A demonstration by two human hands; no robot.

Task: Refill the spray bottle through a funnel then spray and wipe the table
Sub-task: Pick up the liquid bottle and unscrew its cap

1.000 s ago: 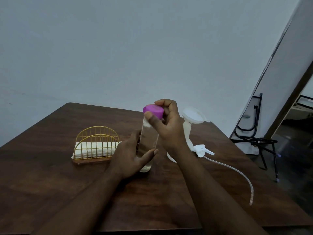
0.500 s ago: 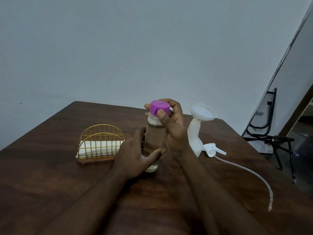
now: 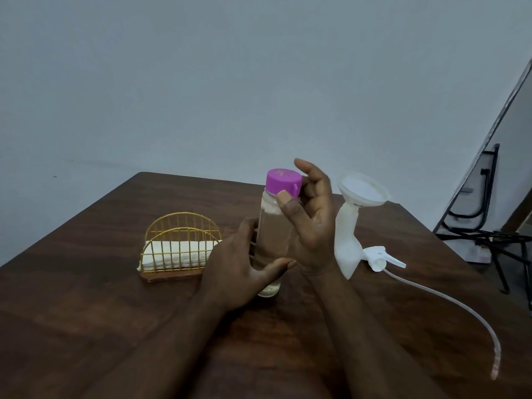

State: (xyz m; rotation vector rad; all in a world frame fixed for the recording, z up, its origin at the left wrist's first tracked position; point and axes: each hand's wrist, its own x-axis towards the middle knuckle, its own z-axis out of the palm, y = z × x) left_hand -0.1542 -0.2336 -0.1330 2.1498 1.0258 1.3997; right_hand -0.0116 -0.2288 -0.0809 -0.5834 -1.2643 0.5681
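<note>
Unscrewing the purple cap (image 3: 283,182) looks like the step in hand, and it goes best if the clear bottle (image 3: 273,234) stays planted upright on the table (image 3: 86,312) while only the cap turns. The bottle seems nearly full of clear liquid, so a tilt once the cap loosens could spill it. A firm low hold and short turns from the fingertips should do.

At the centre of the frame the right hand (image 3: 311,223) pinches the cap: the thumb presses its front lower edge and the forefinger curls round behind it, while the other fingers hang loosely spread, touching nothing. The left hand (image 3: 239,269) wraps the bottle's lower half, thumb laid across the front and fingers behind the glassy wall; the bottle's base sits on the table just below that hand.

Just right of the right hand stands the white spray bottle (image 3: 347,240), upright, with the funnel (image 3: 362,188) already seated in its neck. Its trigger head (image 3: 380,256) lies on the table beside it, and the dip tube (image 3: 460,306) curves away toward the lower right. Left of centre, a gold wire holder (image 3: 181,243) holds folded white cloths (image 3: 172,256).
</note>
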